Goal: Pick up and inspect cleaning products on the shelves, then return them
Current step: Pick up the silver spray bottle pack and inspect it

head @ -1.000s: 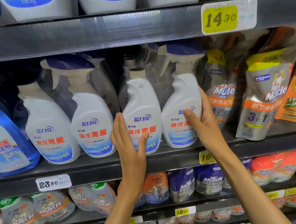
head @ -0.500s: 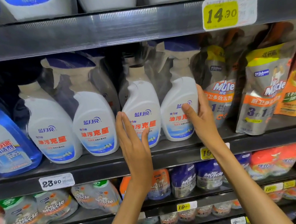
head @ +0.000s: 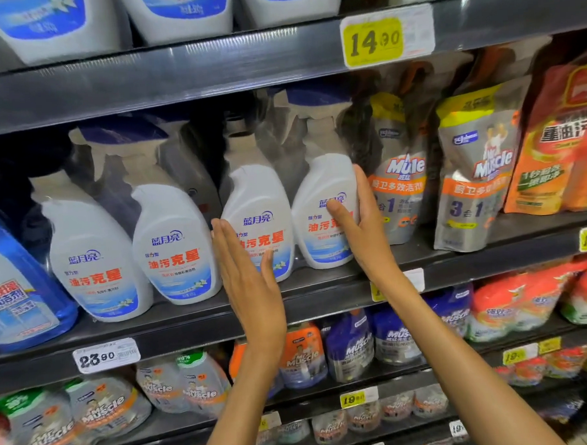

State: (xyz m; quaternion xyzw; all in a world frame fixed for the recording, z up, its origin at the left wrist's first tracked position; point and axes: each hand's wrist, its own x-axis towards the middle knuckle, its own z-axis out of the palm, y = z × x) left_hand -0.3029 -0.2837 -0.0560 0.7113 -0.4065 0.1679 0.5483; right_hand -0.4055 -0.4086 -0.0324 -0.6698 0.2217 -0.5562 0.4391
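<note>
Several white spray bottles with blue and red labels stand in a row on the middle shelf (head: 195, 326). My right hand (head: 360, 225) grips the rightmost white spray bottle (head: 321, 190), thumb across its label and fingers round its right side. The bottle stands on the shelf. My left hand (head: 251, 279) is held flat with straight fingers in front of the neighbouring white spray bottle (head: 257, 203); whether it touches the bottle is unclear. Two more of these bottles (head: 170, 242) stand further left.
A blue bottle (head: 13, 281) stands at the far left. Grey refill pouches (head: 476, 168) and an orange pouch (head: 560, 140) lean to the right of the held bottle. White jugs (head: 179, 10) fill the upper shelf. Small pouches (head: 349, 348) crowd the lower shelves. Price tags (head: 374, 41) hang on shelf edges.
Both hands stay at the same two bottles. The right hand has shifted slightly higher on its bottle, and the view has drifted a little left and down.
</note>
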